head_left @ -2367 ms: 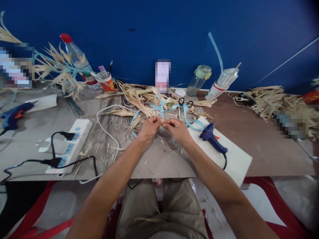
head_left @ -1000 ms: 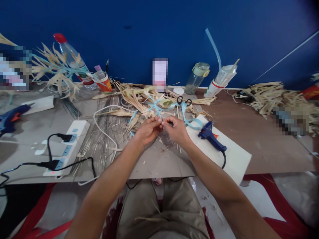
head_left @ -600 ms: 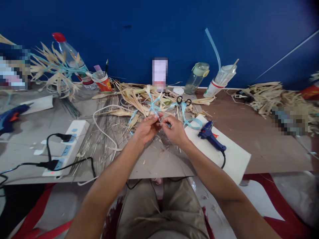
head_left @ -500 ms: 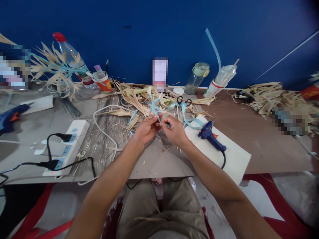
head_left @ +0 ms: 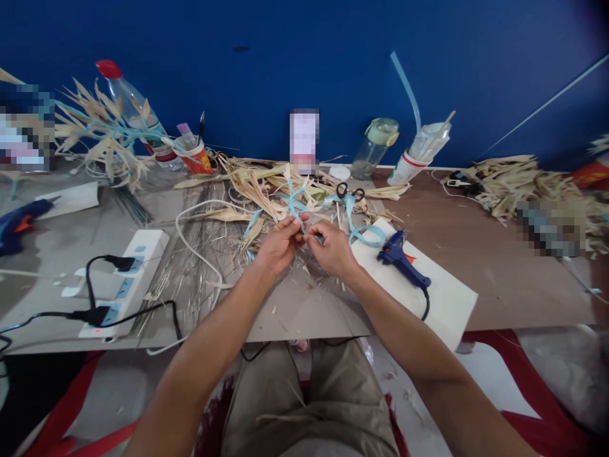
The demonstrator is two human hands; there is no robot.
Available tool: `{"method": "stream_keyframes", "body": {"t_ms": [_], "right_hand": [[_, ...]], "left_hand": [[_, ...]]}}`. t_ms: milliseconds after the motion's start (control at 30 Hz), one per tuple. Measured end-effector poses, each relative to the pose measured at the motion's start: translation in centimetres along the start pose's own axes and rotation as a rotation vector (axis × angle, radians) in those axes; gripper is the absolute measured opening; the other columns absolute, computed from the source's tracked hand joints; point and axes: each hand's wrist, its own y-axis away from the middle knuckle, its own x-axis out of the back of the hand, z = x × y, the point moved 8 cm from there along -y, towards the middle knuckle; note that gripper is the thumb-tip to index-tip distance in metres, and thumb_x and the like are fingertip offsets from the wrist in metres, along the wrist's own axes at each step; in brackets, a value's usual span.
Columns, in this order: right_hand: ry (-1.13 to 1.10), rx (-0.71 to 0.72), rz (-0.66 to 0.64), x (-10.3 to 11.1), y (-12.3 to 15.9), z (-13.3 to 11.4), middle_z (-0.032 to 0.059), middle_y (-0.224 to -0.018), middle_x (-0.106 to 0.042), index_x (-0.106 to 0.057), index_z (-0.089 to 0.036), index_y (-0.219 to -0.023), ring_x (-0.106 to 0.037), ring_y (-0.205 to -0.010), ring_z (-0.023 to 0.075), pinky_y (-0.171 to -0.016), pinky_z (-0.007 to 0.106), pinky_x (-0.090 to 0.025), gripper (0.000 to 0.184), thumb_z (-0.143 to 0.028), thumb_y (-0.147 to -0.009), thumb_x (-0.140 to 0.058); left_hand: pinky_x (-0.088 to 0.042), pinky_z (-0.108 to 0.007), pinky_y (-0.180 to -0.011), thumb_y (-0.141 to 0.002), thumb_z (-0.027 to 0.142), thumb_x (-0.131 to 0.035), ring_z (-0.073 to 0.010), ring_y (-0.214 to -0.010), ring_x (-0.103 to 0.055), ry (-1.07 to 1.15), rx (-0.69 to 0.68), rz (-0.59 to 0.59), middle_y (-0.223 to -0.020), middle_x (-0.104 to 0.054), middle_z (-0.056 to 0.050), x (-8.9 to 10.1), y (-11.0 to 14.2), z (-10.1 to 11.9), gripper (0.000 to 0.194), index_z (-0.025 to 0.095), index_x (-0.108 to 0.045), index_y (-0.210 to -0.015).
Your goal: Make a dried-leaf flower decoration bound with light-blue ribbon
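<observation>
My left hand [head_left: 280, 242] and my right hand [head_left: 332, 248] meet over the middle of the table, fingertips pinched together. Between them they hold a small sprig of dried straw leaves bound with light blue ribbon [head_left: 292, 193], which stands up just beyond my fingers. A loose loop of the same blue ribbon [head_left: 362, 233] trails to the right, over the pile of dried leaves [head_left: 266, 187]. Black-handled scissors [head_left: 347, 191] lie just behind my right hand.
A blue glue gun [head_left: 402, 263] rests on a white board [head_left: 445, 298] at my right. A white power strip [head_left: 124, 279] with black plugs lies left. Bottles, cups and a leafy branch [head_left: 102, 136] line the blue wall. More straw [head_left: 514, 181] is piled far right.
The ribbon-bound sprig has risen more upright between my fingers. Both hands have shifted slightly left and away from me while staying pinched together.
</observation>
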Motion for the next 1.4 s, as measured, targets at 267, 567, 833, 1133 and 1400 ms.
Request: {"method": "stream_keyframes", "body": {"t_ms": [267, 567, 833, 1133, 1400], "right_hand": [[-0.002, 0.003, -0.015, -0.3, 0.0, -0.1, 0.0021, -0.073, -0.059, -0.053, -0.02, -0.07, -0.054, -0.07, 0.0162, -0.067, 0.028, -0.039, 0.008, -0.02, -0.077, -0.05], [-0.054, -0.073, -0.026, -0.9, 0.1, 0.7, 0.0016, -0.074, -0.062, -0.056, -0.019, -0.071, -0.053, -0.068, 0.0151, -0.066, 0.027, -0.039, 0.009, -0.024, -0.078, -0.052], [-0.189, -0.158, -0.067, -1.3, 0.0, 1.3, -0.0009, -0.069, -0.06, -0.056, -0.019, -0.071, -0.051, -0.065, 0.0138, -0.065, 0.027, -0.039, 0.011, -0.028, -0.077, -0.053], [-0.21, -0.161, -0.055, -1.2, 0.1, 1.2, -0.0008, -0.069, -0.06, -0.056, -0.018, -0.071, -0.052, -0.066, 0.0134, -0.065, 0.027, -0.039, 0.011, -0.026, -0.078, -0.051], [-0.202, -0.144, 0.004, -0.3, -0.1, 1.0, -0.0009, -0.067, -0.058, -0.055, -0.019, -0.07, -0.05, -0.065, 0.0135, -0.064, 0.027, -0.039, 0.012, -0.027, -0.078, -0.052]], "left_hand": [[-0.037, -0.017, -0.051, -0.063, 0.012, -0.074, -0.0025, -0.046, -0.038, 0.011, -0.02, 0.024, -0.054, -0.049, 0.005, 0.5, -0.3, 0.1, 0.011, 0.012, -0.065, -0.069], [-0.03, -0.019, -0.048, -0.056, 0.01, -0.077, -0.0033, -0.045, -0.035, 0.009, -0.125, 0.197, -0.048, -0.042, 0.008, 0.8, 0.1, 0.4, 0.029, 0.015, -0.048, -0.055], [-0.03, -0.019, -0.048, -0.062, 0.006, -0.073, -0.0028, -0.047, -0.038, 0.039, -0.108, 0.148, -0.052, -0.047, 0.006, 0.5, -0.1, 0.5, 0.026, 0.014, -0.049, -0.055], [-0.034, -0.018, -0.051, -0.07, 0.009, -0.067, -0.0032, -0.049, -0.041, -0.019, -0.112, 0.143, -0.068, -0.063, 0.0, 0.3, -0.1, 0.4, 0.008, 0.013, -0.063, -0.064], [-0.036, -0.017, -0.054, -0.073, 0.015, -0.067, -0.005, -0.054, -0.045, -0.077, -0.097, 0.063, -0.065, -0.059, 0.0, -0.2, -0.1, 0.6, 0.005, 0.013, -0.065, -0.068]]}}
